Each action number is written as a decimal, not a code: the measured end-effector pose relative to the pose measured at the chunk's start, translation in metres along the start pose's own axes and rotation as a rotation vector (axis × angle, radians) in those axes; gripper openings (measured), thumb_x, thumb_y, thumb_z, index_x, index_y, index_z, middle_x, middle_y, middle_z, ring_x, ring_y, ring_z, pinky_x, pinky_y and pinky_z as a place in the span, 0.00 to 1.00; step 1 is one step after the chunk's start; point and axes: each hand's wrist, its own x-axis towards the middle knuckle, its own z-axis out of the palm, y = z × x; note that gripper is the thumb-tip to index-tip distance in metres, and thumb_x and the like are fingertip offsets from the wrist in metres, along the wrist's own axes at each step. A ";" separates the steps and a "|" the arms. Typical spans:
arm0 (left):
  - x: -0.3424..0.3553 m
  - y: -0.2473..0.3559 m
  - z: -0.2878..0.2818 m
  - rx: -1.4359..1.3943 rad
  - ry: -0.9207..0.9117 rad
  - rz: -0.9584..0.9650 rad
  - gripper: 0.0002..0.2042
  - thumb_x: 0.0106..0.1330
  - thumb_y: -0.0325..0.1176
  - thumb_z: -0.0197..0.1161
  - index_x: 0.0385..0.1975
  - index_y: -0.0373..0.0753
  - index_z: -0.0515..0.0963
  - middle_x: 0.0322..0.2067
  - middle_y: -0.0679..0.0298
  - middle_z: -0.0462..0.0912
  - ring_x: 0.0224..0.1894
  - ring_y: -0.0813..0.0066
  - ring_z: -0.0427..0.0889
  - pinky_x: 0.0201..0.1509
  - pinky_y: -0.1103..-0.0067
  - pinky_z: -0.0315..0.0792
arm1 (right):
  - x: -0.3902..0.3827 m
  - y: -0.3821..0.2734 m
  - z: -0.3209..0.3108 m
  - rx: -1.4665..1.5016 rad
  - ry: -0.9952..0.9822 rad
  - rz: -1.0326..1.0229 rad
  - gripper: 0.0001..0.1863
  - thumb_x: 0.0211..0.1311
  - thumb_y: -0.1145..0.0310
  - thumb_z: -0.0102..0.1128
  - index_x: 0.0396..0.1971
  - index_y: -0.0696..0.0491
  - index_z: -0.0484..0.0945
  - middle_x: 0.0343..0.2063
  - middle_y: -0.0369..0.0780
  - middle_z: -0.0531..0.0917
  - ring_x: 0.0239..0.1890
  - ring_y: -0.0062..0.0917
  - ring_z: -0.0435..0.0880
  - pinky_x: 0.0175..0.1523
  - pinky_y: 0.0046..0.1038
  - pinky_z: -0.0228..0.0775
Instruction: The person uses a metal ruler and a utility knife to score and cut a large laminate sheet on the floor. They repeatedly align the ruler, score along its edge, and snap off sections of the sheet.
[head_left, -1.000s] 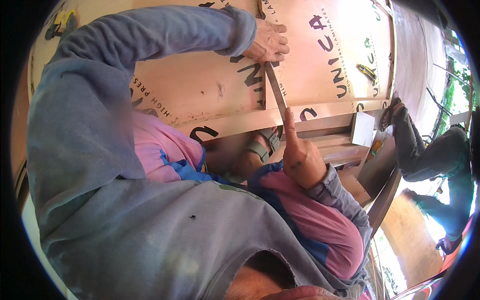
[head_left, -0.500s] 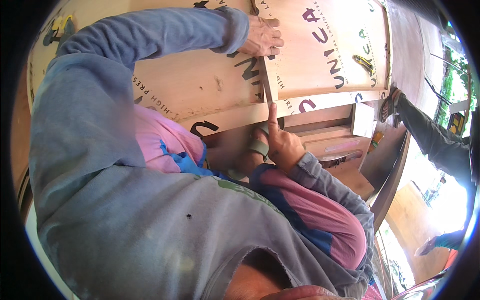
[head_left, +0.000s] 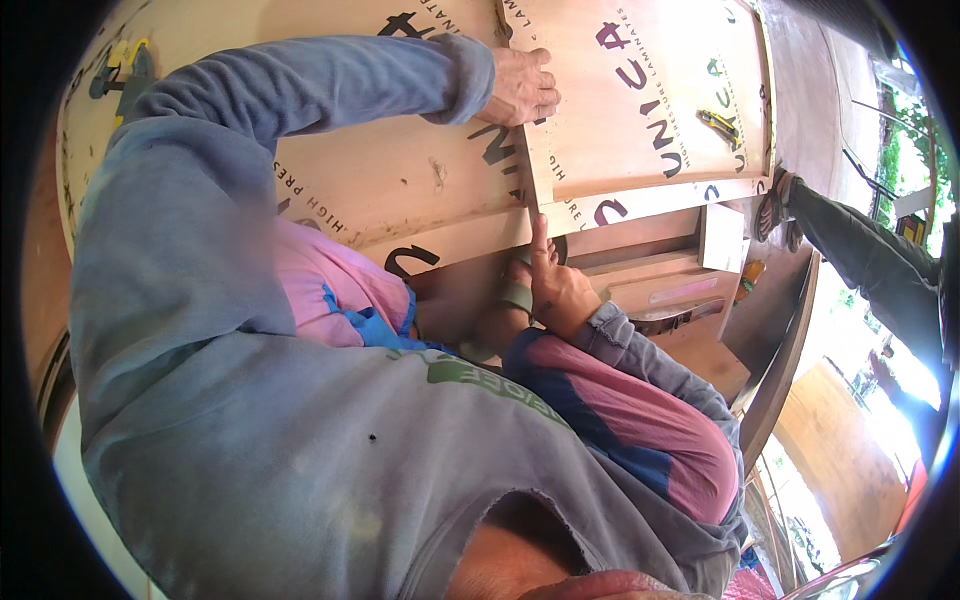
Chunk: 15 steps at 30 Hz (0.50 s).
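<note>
My left hand [head_left: 525,85] lies on the printed wooden panel [head_left: 400,180] at a seam, fingers apart and slightly bent over the top of a narrow strip [head_left: 532,175]. The strip runs down the seam toward me. My right hand [head_left: 560,290] is at the panel's front edge, index finger extended against the strip's lower end, the other fingers curled; what they hold is hidden. A yellow-and-black utility knife [head_left: 718,125] lies on the right part of the panel.
Yellow-and-dark tools [head_left: 125,75] are at the back left. Wooden boards [head_left: 640,280] sit below the panel. A co-worker's leg [head_left: 850,250] and sandalled foot are at the right, above a loose plywood sheet [head_left: 820,440]. My legs are folded beneath me.
My right hand has moved up and left, and the strip now sits more upright along the seam. My left hand has shifted slightly left. The co-worker's legs have changed position.
</note>
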 end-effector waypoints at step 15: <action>0.001 0.010 0.008 -0.003 0.083 -0.108 0.22 0.72 0.35 0.50 0.64 0.37 0.72 0.56 0.64 0.77 0.61 0.71 0.74 0.67 0.55 0.64 | -0.010 0.008 0.002 0.092 0.148 -0.010 0.49 0.53 0.81 0.52 0.74 0.65 0.36 0.27 0.59 0.82 0.28 0.53 0.84 0.34 0.49 0.75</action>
